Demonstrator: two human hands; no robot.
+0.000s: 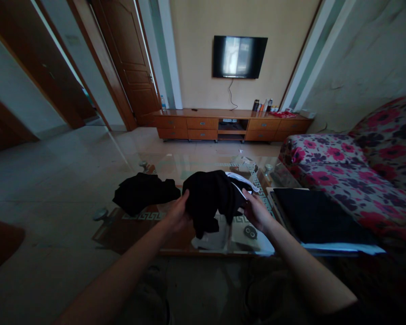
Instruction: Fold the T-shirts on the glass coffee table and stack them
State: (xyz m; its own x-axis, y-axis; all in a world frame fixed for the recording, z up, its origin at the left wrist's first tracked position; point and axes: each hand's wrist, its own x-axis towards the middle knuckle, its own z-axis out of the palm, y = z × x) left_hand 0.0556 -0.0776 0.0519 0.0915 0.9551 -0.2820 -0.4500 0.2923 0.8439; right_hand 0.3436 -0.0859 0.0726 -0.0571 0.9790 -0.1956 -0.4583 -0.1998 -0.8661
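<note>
A black piece of clothing (206,194) with a white edge at its upper right hangs bunched over the glass coffee table (176,234). My left hand (180,211) is closed on its left side, the thumb on top. On the right, my right hand (255,208) grips it near the white edge. Its exact kind is hard to make out in the dim light. Another dark cloth bundle (144,192) lies on the glass to the left, apart from my left hand.
Right of the table lies a flat stack with a black folded cloth (321,216) on top. A flowered sofa (325,153) stands beyond it. Across the room are a low wooden cabinet (203,122), bottles (264,106) and a wall television (240,56).
</note>
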